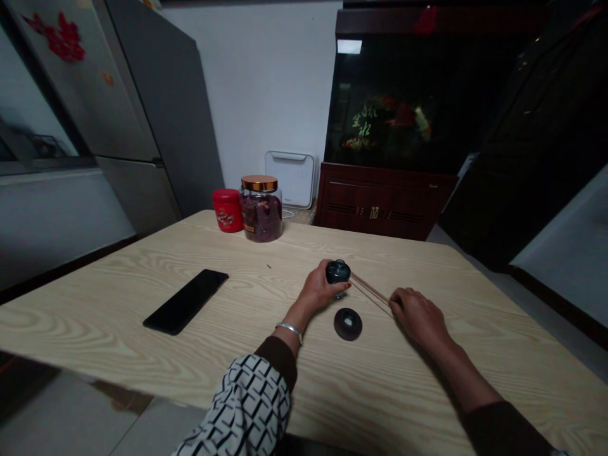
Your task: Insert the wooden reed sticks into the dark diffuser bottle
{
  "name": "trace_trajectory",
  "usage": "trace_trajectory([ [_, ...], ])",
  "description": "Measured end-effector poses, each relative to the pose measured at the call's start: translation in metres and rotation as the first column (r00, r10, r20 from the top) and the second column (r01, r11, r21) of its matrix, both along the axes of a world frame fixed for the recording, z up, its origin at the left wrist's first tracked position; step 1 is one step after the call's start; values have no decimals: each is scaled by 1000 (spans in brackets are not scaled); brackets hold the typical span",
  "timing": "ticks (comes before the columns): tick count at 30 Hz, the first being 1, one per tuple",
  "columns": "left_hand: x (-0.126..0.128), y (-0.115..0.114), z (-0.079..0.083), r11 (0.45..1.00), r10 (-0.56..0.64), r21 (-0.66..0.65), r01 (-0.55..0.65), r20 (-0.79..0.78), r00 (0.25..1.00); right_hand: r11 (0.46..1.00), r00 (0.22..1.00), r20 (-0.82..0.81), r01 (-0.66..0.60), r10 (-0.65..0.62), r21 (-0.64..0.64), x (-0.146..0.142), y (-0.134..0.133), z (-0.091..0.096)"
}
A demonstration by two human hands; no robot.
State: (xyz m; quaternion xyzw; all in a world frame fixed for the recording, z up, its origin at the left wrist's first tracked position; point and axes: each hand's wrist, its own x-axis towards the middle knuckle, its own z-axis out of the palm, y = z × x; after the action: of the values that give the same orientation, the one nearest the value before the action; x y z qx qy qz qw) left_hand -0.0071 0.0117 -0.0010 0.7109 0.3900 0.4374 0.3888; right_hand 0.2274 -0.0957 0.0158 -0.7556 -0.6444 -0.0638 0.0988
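Note:
My left hand (319,286) is wrapped round a small, dark, glossy jar (338,271) near the middle of the table. From the jar's right side, two thin tan strands of cord (370,290) run taut to my right hand (418,313), whose fingers are pinched on their far end. Whether the strands are string or a stretched rubber band I cannot tell. Just below the jar, a round dark lid (348,324) with a pale centre lies on the wood, touched by neither hand.
A black phone (186,302) lies flat on the left of the wooden table (237,354). At the back edge stand a red canister (227,211) and a large clear jar (261,215) with a copper lid. Beyond are a fridge (166,114) and a fish tank (403,120).

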Motion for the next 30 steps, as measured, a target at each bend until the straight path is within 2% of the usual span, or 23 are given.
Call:
trace_trajectory([
  [3,0,1,-3,1000,1,9,-1,-1,1000,999,998,-60,27,-29,-44,1,1,2],
  [8,1,2,-5,1000,9,1,-9,0,1000,998,998,38,-50,52,-41,-3,1,10],
  [13,0,1,-3,1000,9,3,-9,9,1000,993,998,-40,-44,40,-112,1,7,12],
  [16,0,0,-4,1000,5,7,-5,5,1000,998,989,-146,-42,35,-45,12,12,18],
  [18,0,1,-4,1000,0,12,0,2,1000,996,958,-281,-39,60,78,16,16,29],
  [20,0,1,-5,1000,0,19,0,-2,1000,971,867,-480,-20,137,240,13,22,47],
  [21,0,2,-6,1000,3,23,-3,-3,1000,947,786,-589,13,189,320,9,26,57],
  [23,0,2,-7,1000,6,26,-6,-4,1000,888,566,-766,121,305,443,-7,36,77],
  [25,1,2,-7,1000,7,18,-7,-8,1000,828,351,-830,210,433,521,-28,48,92],
  [26,1,2,-7,1000,8,12,-8,-10,1000,800,276,-826,231,492,554,-38,54,97],
  [28,1,2,-6,1000,8,2,-8,-13,1000,746,206,-786,246,583,618,-56,67,101],
  [30,1,1,-4,1000,11,-3,-11,-16,1000,692,222,-737,253,638,676,-67,78,101],
])
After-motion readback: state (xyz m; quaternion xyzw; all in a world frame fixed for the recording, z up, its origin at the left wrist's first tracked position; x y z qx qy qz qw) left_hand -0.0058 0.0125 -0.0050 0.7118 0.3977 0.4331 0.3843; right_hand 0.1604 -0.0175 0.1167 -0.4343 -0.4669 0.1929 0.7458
